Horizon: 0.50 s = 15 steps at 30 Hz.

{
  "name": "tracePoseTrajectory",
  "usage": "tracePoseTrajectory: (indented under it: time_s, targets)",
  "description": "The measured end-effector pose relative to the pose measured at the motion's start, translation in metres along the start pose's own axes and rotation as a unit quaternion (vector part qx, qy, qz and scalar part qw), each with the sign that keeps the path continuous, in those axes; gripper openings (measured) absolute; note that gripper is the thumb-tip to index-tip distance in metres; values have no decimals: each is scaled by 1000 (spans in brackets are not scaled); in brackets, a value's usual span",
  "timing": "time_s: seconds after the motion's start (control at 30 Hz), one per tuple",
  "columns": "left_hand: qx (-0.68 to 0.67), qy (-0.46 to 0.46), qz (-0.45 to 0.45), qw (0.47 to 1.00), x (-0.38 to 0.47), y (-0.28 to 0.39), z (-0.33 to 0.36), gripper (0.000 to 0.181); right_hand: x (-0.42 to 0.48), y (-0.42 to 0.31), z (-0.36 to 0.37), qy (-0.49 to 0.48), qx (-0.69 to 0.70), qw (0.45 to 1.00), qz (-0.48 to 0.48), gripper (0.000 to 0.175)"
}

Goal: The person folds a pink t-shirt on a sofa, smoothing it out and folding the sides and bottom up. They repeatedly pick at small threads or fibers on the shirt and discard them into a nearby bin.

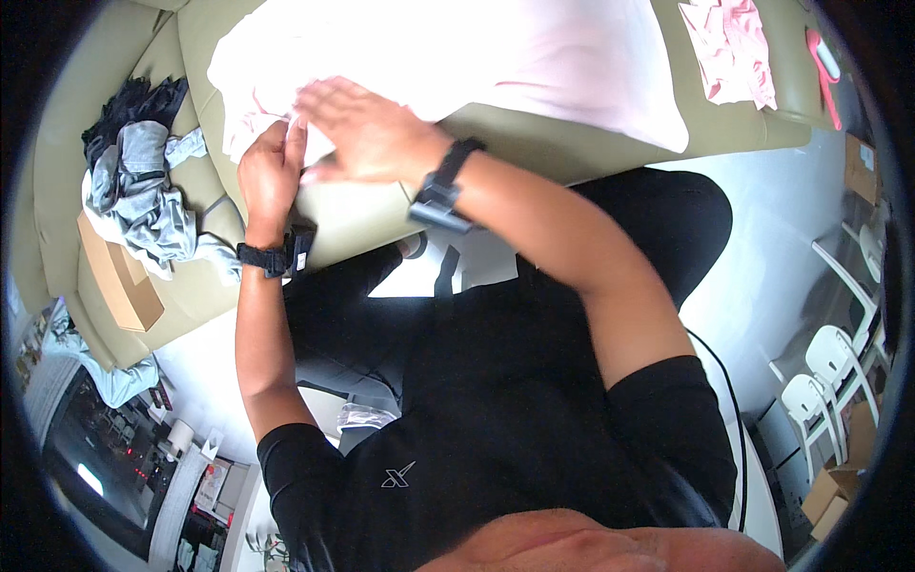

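Observation:
A pale pink cloth [586, 93], washed nearly white by glare, is spread over the seat of an olive-beige sofa [557, 132]. At its near left corner, my left hand [270, 175] pinches the bunched edge between thumb and fingers. My right hand [379, 136] reaches across from the right, slightly blurred. Its fingers are stretched out flat over the cloth just beside my left hand, and the thumb is apart from them. Glare hides the cloth's seams and shape.
Grey and black clothes [146, 186] lie heaped on the sofa's left part, beside an open cardboard box [121, 275]. A folded pink garment [733, 53] and a pink-and-white object [826, 71] rest at the right end. White chairs [829, 357] stand at far right.

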<state>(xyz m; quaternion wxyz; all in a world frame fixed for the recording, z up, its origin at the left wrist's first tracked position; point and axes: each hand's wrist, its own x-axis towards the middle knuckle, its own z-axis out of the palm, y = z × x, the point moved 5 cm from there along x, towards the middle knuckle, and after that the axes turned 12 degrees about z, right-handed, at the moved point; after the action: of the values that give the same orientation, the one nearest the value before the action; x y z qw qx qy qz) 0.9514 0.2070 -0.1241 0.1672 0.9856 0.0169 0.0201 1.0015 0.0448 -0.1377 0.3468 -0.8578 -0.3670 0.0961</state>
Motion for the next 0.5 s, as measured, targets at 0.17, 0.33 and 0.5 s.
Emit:
tracePoseTrajectory:
  time_s: [0.17,0.33,0.5]
  targets:
    - [30,27,-7,999,-2,15,-7,42,-39,114,-143,153,-100,976,115,61]
    - [46,35,-17,998,-12,21,-3,42,-44,107,-179,134,-39,975,174,75]
    - [39,-12,-31,999,-33,12,1,41,-33,-45,-24,58,-34,994,-86,96]
